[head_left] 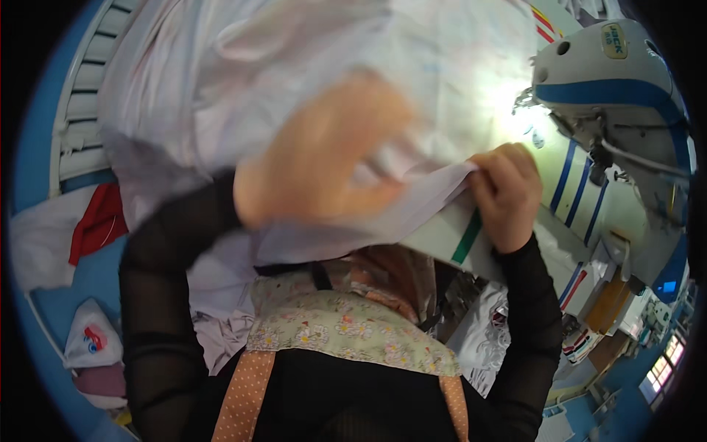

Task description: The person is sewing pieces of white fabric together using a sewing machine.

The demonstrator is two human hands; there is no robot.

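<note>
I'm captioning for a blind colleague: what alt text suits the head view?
A person's right hand pinches the edge of white fabric beside a white-and-blue sewing machine, while the blurred left hand appears over the fabric.

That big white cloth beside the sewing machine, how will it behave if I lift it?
The white cloth will probably be floppy, since it drapes in loose folds. Its edge at the right hand looks thin, so it should crease easily. It spreads widely, so lifting one corner would likely leave much of it dragging.

A yellowish label (614, 40) bears lettering on the sewing machine (589, 70).
</note>
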